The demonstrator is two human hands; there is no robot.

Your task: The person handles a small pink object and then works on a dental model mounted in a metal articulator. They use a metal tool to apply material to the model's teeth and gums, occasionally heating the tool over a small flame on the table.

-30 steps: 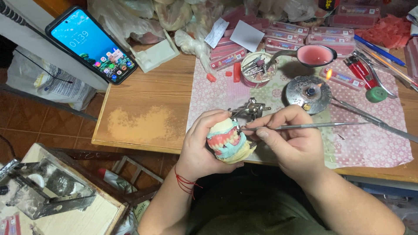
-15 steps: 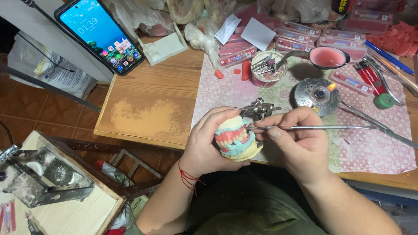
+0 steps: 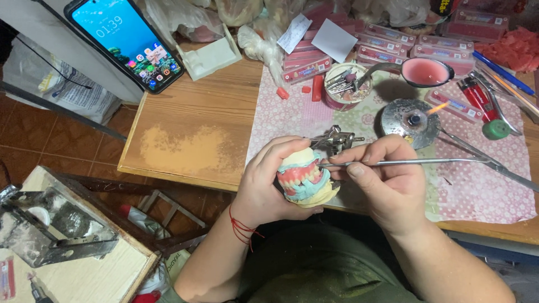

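1. Centre of the frame: the left hand [image 3: 269, 185] had its fingers wrapped tight around a dental model [image 3: 303, 177] with pink gums, held just off the bench [image 3: 196, 129] edge.
2. The right hand [image 3: 387, 185] pinched a thin metal instrument [image 3: 426, 163], fingers clamped, its tip touching the model's teeth.
3. Upper right, a small burner [image 3: 412, 119] showed a flame; a phone [image 3: 126, 39] leaned at upper left.
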